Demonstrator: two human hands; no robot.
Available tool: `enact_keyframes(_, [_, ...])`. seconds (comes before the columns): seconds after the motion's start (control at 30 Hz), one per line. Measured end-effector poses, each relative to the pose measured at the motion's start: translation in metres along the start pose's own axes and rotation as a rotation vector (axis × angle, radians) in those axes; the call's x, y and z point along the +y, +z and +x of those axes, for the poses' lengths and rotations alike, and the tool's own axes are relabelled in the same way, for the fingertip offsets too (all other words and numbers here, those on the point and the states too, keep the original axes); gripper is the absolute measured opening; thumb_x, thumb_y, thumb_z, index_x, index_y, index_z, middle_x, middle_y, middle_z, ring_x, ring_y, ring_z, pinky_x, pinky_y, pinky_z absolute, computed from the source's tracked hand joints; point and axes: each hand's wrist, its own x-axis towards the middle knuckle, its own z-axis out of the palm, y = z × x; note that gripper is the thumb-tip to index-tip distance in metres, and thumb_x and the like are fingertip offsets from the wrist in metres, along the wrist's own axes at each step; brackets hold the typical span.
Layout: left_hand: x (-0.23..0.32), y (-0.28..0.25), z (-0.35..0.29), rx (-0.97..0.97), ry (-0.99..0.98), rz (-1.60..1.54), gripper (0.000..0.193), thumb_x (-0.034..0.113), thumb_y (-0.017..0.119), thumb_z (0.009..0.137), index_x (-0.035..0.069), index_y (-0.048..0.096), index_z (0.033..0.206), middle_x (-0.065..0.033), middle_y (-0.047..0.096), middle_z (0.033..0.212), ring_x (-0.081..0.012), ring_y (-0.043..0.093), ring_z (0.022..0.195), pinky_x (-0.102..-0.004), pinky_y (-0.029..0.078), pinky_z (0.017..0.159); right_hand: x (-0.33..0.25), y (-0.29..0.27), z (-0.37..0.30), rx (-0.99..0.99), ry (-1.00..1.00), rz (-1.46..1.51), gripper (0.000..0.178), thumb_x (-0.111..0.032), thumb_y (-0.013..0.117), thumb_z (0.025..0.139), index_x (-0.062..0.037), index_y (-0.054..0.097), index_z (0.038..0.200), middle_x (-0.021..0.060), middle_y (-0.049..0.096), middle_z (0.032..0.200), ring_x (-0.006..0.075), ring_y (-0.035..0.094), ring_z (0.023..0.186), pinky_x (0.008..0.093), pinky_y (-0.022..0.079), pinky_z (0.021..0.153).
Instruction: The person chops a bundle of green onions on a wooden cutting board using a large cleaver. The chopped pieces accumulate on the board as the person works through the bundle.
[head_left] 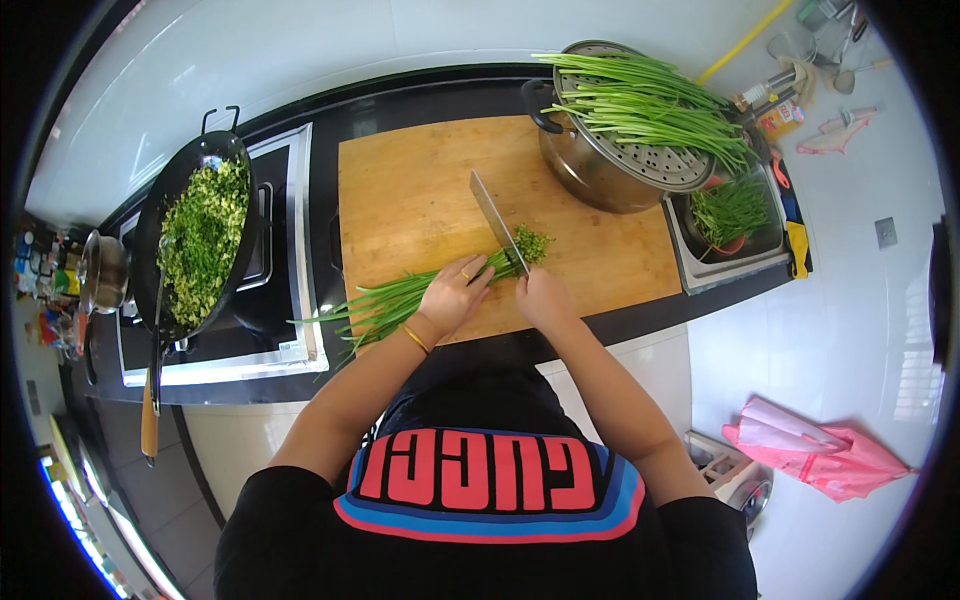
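On a wooden cutting board [420, 190], my left hand [457, 290] presses down on a bundle of garlic chives [385, 308], its fingers curled over the stalks. The long leaves trail off the board's near left side. My right hand [543, 298] is closed around the handle of a cleaver [492, 213]. The blade stands upright across the cut end of the bundle, just right of my left fingertips. Against the blade's right side lies a small heap of chopped chives [533, 243].
A steamer pot [592, 160] at the back right carries more long chives [650, 100] on its perforated tray. Beyond it is a sink [706, 266] with greens in a bowl [733, 240]. At left, a wok [150, 225] of chopped greens and yellow bits stands on the stove [285, 200].
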Motion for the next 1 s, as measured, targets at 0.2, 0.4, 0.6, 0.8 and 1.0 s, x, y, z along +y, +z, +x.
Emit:
enact_keyframes(0.2, [-0.009, 0.015, -0.006, -0.005, 0.072, 0.064, 0.034, 0.009, 0.052, 0.074, -0.002, 0.058, 0.106, -0.0119, 0.054, 0.115, -0.0278, 0.051, 0.106, -0.0369, 0.043, 0.089, 0.006, -0.002, 0.004, 0.001, -0.022, 0.049, 0.025, -0.018, 0.048, 0.084, 0.0039, 0.056, 0.076, 0.0264, 0.059, 0.073, 0.0408, 0.058, 0.072, 0.0477, 0.046, 0.065])
enact_keyframes(0.4, [-0.007, 0.012, -0.005, -0.012, 0.068, 0.088, 0.033, 0.008, 0.054, 0.073, -0.002, 0.059, 0.105, -0.0111, 0.056, 0.112, -0.0270, 0.052, 0.104, -0.0364, 0.045, 0.087, -0.004, -0.044, -0.025, -0.094, -0.043, -0.006, 0.023, -0.017, 0.047, 0.084, 0.0042, 0.054, 0.077, 0.0269, 0.058, 0.073, 0.0418, 0.057, 0.070, 0.0477, 0.045, 0.065])
enact_keyframes(0.6, [-0.006, 0.009, -0.003, -0.033, 0.060, 0.052, 0.034, 0.007, 0.054, 0.073, -0.004, 0.058, 0.105, -0.0127, 0.055, 0.111, -0.0272, 0.051, 0.104, -0.0365, 0.045, 0.087, -0.004, -0.037, -0.041, -0.141, 0.008, 0.009, 0.023, -0.015, 0.047, 0.084, 0.0053, 0.053, 0.078, 0.0280, 0.057, 0.071, 0.0435, 0.057, 0.069, 0.0493, 0.045, 0.066])
enact_keyframes(0.8, [-0.010, 0.011, -0.005, -0.073, 0.051, 0.020, 0.037, 0.010, 0.050, 0.076, -0.004, 0.055, 0.109, -0.0133, 0.052, 0.114, -0.0282, 0.048, 0.108, -0.0380, 0.042, 0.091, -0.003, -0.033, -0.043, -0.142, 0.023, -0.003, 0.022, -0.016, 0.047, 0.084, 0.0044, 0.051, 0.077, 0.0288, 0.057, 0.070, 0.0445, 0.056, 0.070, 0.0500, 0.045, 0.066])
enact_keyframes(1.0, [-0.011, 0.014, -0.004, -0.082, 0.039, -0.004, 0.037, 0.010, 0.050, 0.076, -0.005, 0.054, 0.110, -0.0139, 0.052, 0.114, -0.0280, 0.048, 0.108, -0.0387, 0.041, 0.092, -0.004, -0.033, -0.047, -0.146, 0.057, -0.014, 0.019, -0.016, 0.047, 0.085, 0.0025, 0.050, 0.080, 0.0274, 0.056, 0.066, 0.0445, 0.056, 0.067, 0.0512, 0.044, 0.062])
